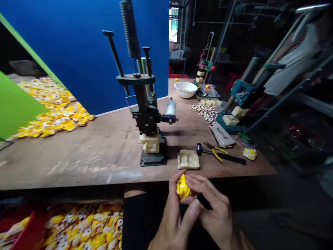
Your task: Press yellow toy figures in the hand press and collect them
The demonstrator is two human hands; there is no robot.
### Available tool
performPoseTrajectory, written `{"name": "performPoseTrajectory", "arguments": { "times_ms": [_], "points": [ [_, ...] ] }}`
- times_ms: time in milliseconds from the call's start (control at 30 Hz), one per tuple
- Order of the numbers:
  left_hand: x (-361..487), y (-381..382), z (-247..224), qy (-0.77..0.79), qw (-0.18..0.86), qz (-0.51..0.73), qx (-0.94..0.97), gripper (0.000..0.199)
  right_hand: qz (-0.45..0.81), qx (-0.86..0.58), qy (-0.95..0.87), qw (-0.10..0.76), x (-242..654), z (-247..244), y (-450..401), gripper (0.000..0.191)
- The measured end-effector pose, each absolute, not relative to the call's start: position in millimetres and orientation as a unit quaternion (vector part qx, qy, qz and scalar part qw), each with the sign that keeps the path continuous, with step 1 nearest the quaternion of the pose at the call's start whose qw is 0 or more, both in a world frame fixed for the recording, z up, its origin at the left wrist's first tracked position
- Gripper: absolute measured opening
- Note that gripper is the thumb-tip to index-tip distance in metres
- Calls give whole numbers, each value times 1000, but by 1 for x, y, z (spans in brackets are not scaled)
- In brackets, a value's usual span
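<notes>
A small shiny yellow plastic piece (183, 187) is gripped between both hands, just below the table's front edge. My left hand (173, 211) wraps its fingers and thumb round the left and lower side of it. From the right, my right hand (213, 205) presses its fingertips on the same piece. Its underside is hidden by the fingers. Just beyond the hands, a cream block with a hollow (188, 160) lies on the table. A hand press (148, 121) stands behind it to the left, with cream blocks (150, 142) stacked under its ram.
A hammer (221, 155), yellow-handled pliers (215, 151), a phone (222, 134) and a yellow-white piece (249, 153) lie to the right. Yellow pieces (59, 111) are heaped left; more fill a container (88, 225) below. A white bowl (185, 91) and second press (234, 104) stand farther back.
</notes>
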State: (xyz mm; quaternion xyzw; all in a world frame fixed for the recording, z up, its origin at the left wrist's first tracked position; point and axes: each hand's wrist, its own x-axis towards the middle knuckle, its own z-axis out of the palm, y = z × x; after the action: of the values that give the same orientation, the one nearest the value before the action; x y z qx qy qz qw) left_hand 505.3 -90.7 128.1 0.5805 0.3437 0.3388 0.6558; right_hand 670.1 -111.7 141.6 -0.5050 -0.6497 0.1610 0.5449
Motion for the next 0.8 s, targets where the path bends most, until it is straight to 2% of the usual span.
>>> {"name": "performPoseTrajectory", "arguments": {
  "times_ms": [100,233,367,467,567,700,800],
  "points": [
    [506,-89,126,386,653,361,542,67,214,-499,-674,501,676,146,-113,52],
    [511,-82,120,416,628,401,522,88,365,-510,-659,416,690,158,-116,46],
    [504,-78,118,410,660,384,499,95,438,-539,-577,429,703,162,-109,28],
    [490,-80,126,372,679,327,542,95,489,-515,-562,423,712,158,-105,38],
    [479,-84,141,324,676,267,606,102,539,-458,-583,401,716,151,-106,31],
    [476,-84,151,257,660,301,639,123,533,-450,-589,407,711,148,-107,27],
    [476,-85,151,260,643,321,645,113,543,-439,-603,386,707,153,-102,29]
  ]
}}
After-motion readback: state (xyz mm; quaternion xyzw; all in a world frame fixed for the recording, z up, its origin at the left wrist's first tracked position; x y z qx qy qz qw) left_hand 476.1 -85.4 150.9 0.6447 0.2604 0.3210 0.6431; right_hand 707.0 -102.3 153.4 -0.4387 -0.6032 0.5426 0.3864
